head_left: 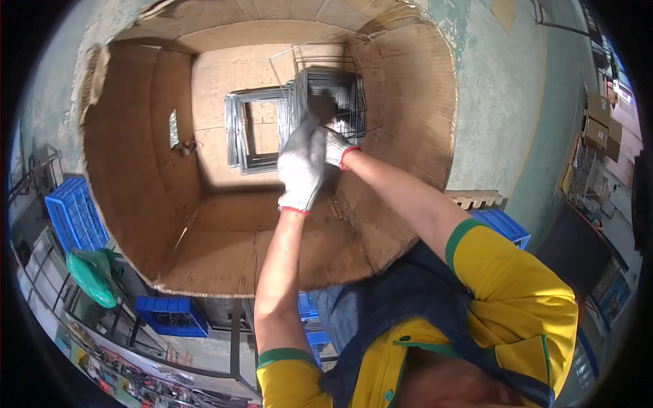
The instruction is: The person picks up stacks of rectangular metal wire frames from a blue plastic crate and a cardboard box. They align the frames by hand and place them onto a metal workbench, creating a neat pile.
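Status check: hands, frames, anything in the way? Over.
Left hand and right hand together at right frame stack, grip unclear. Left frame stack beside it. Cardboard box walls surround both.

A seemingly navy apron [408, 292] overlies the yellow shirt [510, 265].

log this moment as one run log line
left hand: gloved, at metal frames, hold unclear | right hand: gloved, beside left, hold unclear | cardboard box: open, holds frames | outside: blue crates, green bag
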`<state>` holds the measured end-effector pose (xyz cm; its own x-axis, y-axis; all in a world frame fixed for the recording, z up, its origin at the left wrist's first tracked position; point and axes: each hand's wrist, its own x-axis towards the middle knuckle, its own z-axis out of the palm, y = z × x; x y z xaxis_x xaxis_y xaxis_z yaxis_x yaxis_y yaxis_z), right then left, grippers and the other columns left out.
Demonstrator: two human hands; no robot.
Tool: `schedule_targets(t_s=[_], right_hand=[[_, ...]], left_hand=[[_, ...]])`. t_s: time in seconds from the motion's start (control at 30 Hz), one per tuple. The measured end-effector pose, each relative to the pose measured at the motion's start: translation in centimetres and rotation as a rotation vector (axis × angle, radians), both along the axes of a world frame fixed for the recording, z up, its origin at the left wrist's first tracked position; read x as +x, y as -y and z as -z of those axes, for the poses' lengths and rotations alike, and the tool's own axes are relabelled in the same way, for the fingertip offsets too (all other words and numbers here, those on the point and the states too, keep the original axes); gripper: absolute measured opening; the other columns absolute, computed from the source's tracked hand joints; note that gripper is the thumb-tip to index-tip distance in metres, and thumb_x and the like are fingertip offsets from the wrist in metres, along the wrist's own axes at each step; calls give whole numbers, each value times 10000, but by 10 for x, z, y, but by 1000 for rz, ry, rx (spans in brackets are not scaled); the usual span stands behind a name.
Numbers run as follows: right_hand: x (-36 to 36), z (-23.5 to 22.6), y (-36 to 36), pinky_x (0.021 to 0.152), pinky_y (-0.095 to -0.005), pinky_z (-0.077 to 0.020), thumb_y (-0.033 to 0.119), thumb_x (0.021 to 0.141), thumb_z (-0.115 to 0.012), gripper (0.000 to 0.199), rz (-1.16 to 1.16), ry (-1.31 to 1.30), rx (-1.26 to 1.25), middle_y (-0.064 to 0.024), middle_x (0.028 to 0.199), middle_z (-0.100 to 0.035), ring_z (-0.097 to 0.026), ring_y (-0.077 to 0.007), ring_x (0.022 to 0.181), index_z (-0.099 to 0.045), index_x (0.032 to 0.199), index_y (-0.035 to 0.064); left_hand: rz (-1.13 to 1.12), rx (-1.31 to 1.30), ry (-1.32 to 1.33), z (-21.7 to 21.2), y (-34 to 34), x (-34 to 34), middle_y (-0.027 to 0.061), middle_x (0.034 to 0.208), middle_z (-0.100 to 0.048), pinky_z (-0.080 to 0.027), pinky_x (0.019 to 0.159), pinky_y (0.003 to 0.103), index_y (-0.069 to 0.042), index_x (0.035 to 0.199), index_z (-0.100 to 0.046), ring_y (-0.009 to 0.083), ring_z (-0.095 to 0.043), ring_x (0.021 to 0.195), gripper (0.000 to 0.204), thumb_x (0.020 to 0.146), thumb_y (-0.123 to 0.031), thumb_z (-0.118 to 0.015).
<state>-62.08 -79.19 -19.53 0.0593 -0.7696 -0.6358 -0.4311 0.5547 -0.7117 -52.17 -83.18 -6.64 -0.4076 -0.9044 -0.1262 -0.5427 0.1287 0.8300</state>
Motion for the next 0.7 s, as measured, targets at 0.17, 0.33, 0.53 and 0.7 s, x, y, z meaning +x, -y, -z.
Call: schedule_targets(t_s=[0.17,0.33,0.53,0.7], right_hand=[[-8,49,-10,889,-359,-347,274,892,-392,326,85,-5,65,-134,1071,-479,-434,-265,1029,-448,1121,49],[-2,69,-25,916,-355,-325,276,894,-393,345,83,27,109,-129,1124,-449,-408,-259,1072,-421,1156,54],[9,66,-42,950,-350,-299,279,896,-394,374,48,49,146,-123,1188,-413,-376,-253,1123,-388,1199,59],[18,55,-53,977,-346,-276,281,897,-395,402,61,48,169,-118,1241,-383,-349,-248,1166,-361,1234,64]], left_hand=[[571,-152,168,81,42,-71,173,1134,-531,-381,923,390,1,1158,-491,330,-485,1061,516,785,-344,-582],[1015,-208,622,147,31,-95,177,1249,-466,-330,984,398,-4,1182,-488,306,-427,1169,611,737,-410,-583],[1095,187,694,191,6,-89,158,965,-640,-500,777,369,-58,1027,-619,274,-620,927,332,814,-286,-508],[1195,527,912,145,12,-92,128,1100,-600,-457,865,371,-66,1041,-634,278,-570,1036,498,792,-484,-528]])
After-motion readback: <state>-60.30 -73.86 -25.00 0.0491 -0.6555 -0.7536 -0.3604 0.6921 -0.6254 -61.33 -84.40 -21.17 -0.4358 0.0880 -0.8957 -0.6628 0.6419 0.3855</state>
